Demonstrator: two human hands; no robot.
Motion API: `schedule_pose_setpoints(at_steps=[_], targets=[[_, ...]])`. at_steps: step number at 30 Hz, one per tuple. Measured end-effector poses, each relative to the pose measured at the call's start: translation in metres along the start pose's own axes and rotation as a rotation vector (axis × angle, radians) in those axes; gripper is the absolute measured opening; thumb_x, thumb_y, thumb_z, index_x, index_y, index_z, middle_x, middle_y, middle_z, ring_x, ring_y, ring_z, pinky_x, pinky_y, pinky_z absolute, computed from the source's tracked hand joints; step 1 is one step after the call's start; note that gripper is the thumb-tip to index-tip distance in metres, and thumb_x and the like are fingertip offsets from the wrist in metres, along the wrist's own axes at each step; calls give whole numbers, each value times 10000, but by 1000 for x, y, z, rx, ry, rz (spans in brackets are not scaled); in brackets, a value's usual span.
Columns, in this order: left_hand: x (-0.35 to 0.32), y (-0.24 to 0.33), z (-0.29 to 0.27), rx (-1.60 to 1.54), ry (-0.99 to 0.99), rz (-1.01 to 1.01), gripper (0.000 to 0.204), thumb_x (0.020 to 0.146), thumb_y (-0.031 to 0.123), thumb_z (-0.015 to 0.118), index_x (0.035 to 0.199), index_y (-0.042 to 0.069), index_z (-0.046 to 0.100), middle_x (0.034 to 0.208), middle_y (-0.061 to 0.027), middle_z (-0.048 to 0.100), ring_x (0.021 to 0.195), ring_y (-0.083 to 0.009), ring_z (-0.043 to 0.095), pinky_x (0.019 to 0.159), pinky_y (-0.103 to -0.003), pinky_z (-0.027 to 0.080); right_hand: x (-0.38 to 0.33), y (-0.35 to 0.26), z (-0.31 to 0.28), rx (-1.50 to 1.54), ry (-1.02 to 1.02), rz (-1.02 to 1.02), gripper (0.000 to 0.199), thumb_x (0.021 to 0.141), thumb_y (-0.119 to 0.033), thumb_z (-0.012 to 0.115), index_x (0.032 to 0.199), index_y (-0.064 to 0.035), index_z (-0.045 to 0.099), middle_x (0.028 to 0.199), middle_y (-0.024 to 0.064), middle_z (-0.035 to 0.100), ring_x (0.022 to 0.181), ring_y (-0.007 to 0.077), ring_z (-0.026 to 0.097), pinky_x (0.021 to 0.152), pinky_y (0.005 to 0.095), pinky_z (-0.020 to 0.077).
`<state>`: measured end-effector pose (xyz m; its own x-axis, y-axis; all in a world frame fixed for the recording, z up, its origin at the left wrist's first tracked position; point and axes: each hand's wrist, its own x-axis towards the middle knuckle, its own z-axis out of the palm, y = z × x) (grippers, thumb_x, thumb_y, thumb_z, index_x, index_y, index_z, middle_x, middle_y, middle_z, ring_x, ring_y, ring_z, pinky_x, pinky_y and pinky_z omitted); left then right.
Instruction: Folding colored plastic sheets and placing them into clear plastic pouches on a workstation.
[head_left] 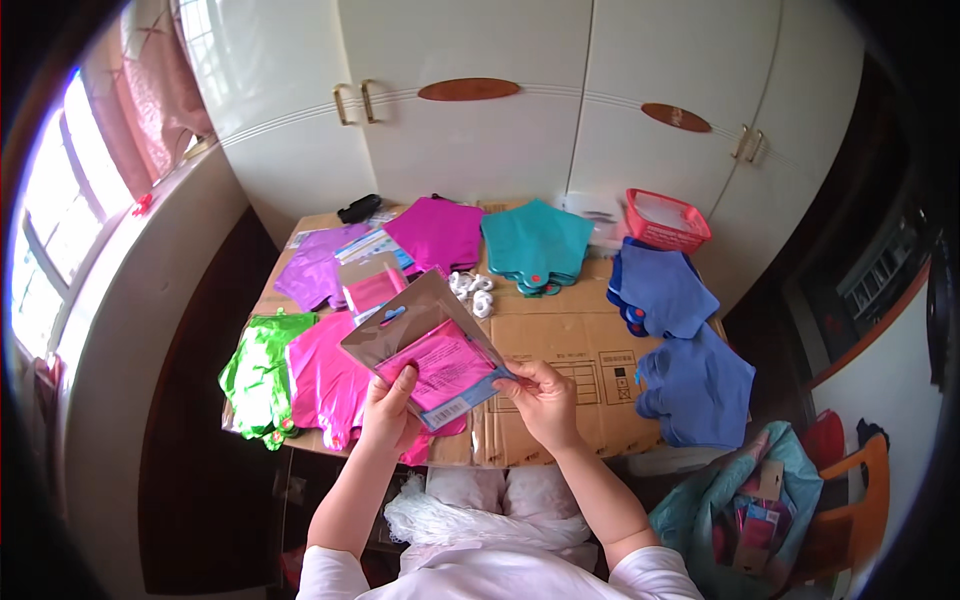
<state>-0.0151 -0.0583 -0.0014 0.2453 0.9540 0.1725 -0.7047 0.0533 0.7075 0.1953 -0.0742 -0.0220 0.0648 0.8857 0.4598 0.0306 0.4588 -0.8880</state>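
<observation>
**Two hands on one clear packet, and the grip is what matters**

Both hands are up over the near edge of the tabletop (560,340), sharing a clear plastic packet (428,345) with a folded pink foil piece inside. Left hand (388,405) has its fingers closed on the bottom edge, thumb on top. Right hand (540,398) pinches the lower right corner, fingers closed on the film. The packet is tilted, its far end higher and off the surface.

My take on doing this well: keep the left pinch firm at the bottom so the sleeve doesn't buckle, and let the right fingers work only the corner. Slippery film like that probably slides if you squeeze the middle.

Just past the hands there's a pink foil pile (325,385) and a green one (258,372) on the left. Farther out are white ribbon rolls (472,290), blue piles (680,340) on the right, then purple (312,265), magenta (438,232) and teal (535,243) piles, and a red basket (667,221) by the cupboard doors (480,130).
</observation>
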Motion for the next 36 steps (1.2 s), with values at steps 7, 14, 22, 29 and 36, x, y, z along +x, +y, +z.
schedule_pose_setpoints(at_steps=[7,14,22,29,36], targets=[[17,-18,2,1,49,-54,315,968,105,509,1274,34,504,1240,-140,588,1129,-278,593,971,-454,489,-5,-23,-30,156,-22,124,197,873,-15,665,1063,19,624,969,65,679,860,96,631,775,225,505],[21,-18,5,-6,34,-95,211,955,68,540,1152,36,608,1167,-93,636,1096,-211,594,961,-397,475,0,-21,-44,84,-29,215,168,865,-35,678,1023,17,653,866,45,695,769,68,621,682,200,484],[23,-21,16,22,99,-102,204,954,97,560,1146,35,594,1129,-79,640,1040,-187,611,912,-375,507,2,-37,-28,-695,139,-299,91,831,-63,678,844,-32,594,729,73,604,662,243,589,608,329,478],[26,-23,21,57,146,-145,196,957,105,557,1137,34,593,1107,-66,644,1012,-170,616,887,-350,512,0,-22,-34,-643,93,-349,94,856,-58,647,923,-41,583,784,88,597,699,263,593,610,354,477],[23,-23,20,16,90,-130,198,949,95,567,1136,36,597,1109,-75,646,1030,-178,612,895,-363,507,-7,-19,-40,-145,20,8,141,855,-35,679,978,-3,618,830,62,665,758,125,658,657,249,514]])
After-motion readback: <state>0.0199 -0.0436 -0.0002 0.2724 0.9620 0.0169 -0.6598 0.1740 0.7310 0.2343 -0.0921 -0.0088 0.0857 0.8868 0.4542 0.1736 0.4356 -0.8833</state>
